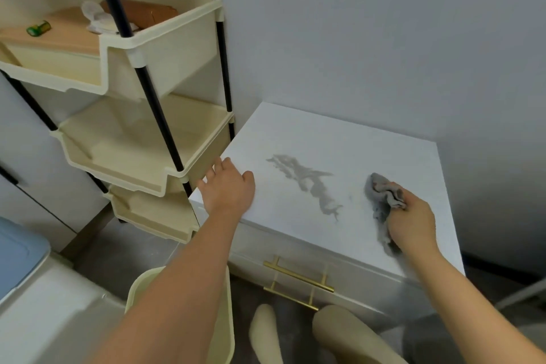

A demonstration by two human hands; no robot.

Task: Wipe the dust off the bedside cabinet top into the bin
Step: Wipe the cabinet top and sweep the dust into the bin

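The white bedside cabinet top (339, 139) carries a grey streak of dust (310, 183) across its middle. My right hand (412, 223) is shut on a crumpled grey cloth (382, 198) that rests on the top, to the right of the dust. At the cabinet's left front corner my left hand (227, 186) lies flat, fingers apart, holding nothing. A pale yellow bin (220, 328) stands on the floor in front of the cabinet's left side, largely hidden by my left forearm.
A cream tiered shelf rack (141, 139) on black poles stands close to the cabinet's left edge. Gold drawer handles (298, 275) face me. A white box with a blue lid (20, 254) is at lower left. My feet (339, 334) are below the cabinet.
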